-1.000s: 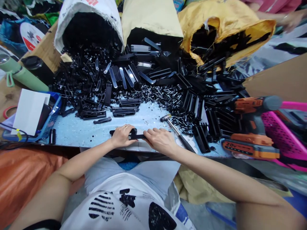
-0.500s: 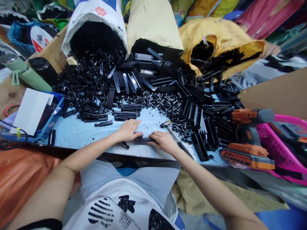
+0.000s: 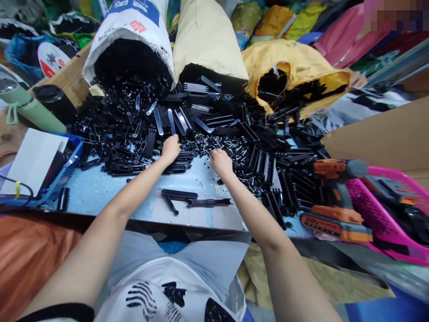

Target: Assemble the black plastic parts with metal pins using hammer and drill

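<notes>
Littering blue tabletop [image 3: 199, 180]: black parts [image 3: 226, 131]

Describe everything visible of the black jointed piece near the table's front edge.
The black jointed piece lies unheld on a pale patch of the blue tabletop. A bar with rounded ends runs sideways; from its left end a shorter arm angles toward the front edge, ending in a round tip. A longer part, notched at its right, sits by the bar's right end, the join unclear. Looks like plastic or coated metal.
</notes>
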